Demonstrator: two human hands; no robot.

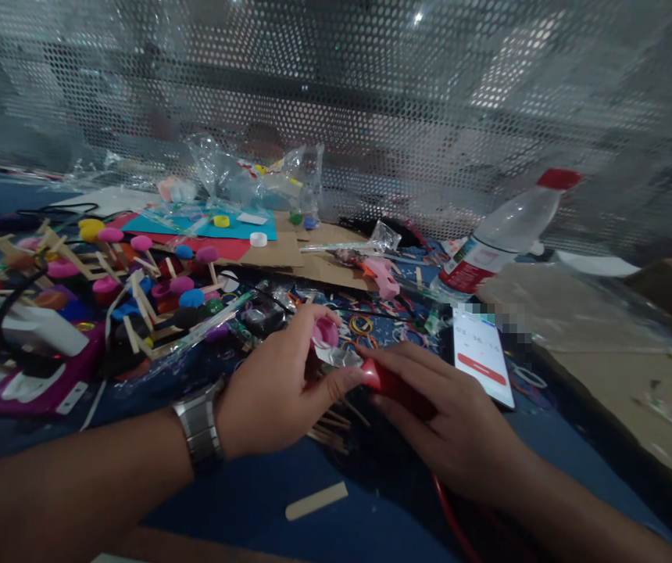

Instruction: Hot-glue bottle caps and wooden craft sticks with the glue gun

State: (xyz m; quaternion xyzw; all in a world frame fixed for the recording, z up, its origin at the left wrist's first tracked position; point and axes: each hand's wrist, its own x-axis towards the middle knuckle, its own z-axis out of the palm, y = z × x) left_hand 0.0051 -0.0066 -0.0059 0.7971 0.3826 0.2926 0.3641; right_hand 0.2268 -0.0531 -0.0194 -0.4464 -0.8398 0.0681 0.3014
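Item, left hand (271, 383): grip closed around 1 pink cap (325, 334), round, glossy and hollow-looking, held above the worktop (242, 508).
Item, right hand (447, 407): grip closed around 1 red corded tool (398, 387), its tip pointed towards the cap; contact cannot be confirmed.
Stage, as judged: work at the cap is under way, its completion not shown. Among the coloured caps and sticks (191, 298) at left, several appear joined already; the remainder cannot be counted.
Loose: 1 flat wooden stick (316, 500), nearest the wearer.
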